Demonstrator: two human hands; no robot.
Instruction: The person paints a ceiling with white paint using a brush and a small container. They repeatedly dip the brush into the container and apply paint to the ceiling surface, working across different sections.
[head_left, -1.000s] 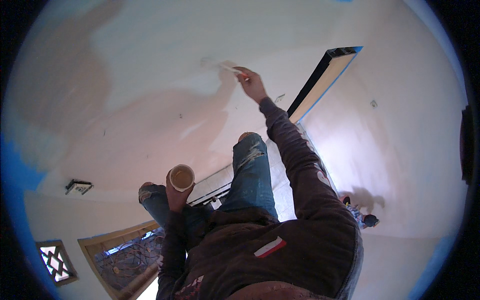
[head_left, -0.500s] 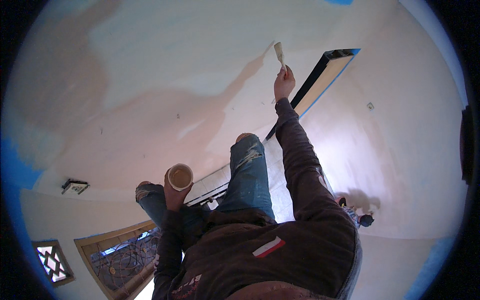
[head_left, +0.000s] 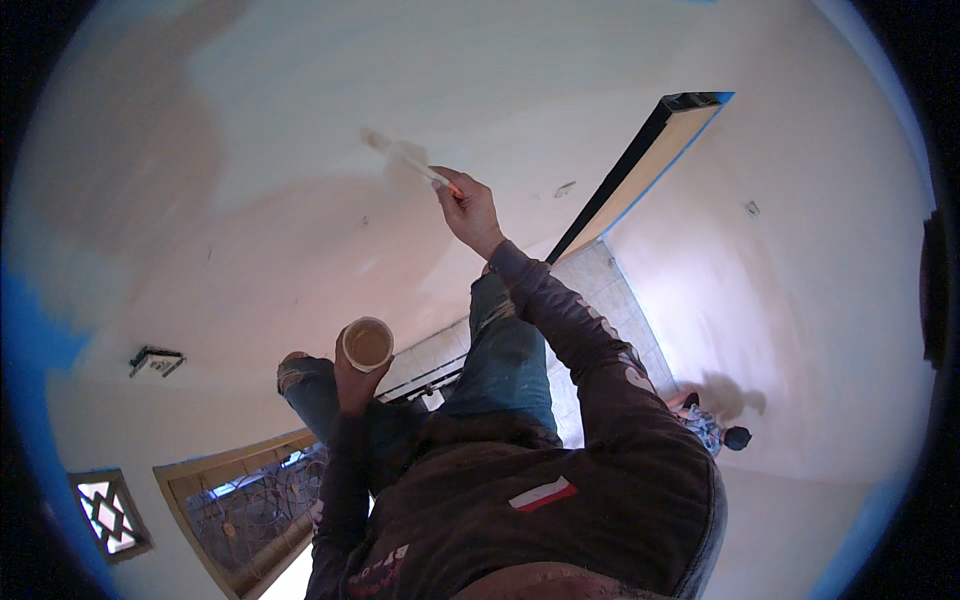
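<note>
My right hand [head_left: 470,212] is closed on the handle of a paintbrush [head_left: 408,158], raised in front of the wall [head_left: 300,110]. The brush is smeared by motion, its bristle end pointing up and left. Whether the bristles touch the wall, I cannot tell. Lower down, my left hand [head_left: 357,388] is wrapped round a pale cup [head_left: 349,353] with beige, paint-like stuff [head_left: 368,343] inside. Pinkish beige covers the lower wall, with paler bluish patches higher up and darker shadow patches at the left.
A long wooden panel [head_left: 640,178] with a black edge juts out right of my hand. Another person [head_left: 712,428] is at the right wall. An electrical box [head_left: 157,361] sits at the left, above a lattice window [head_left: 107,518] and a wooden-framed opening [head_left: 190,480]. Tiled floor [head_left: 612,295] shows below.
My right hand has swung left and down with the brush, which now tilts to the left instead of pointing up. My left hand still holds the cup in nearly the same place.
</note>
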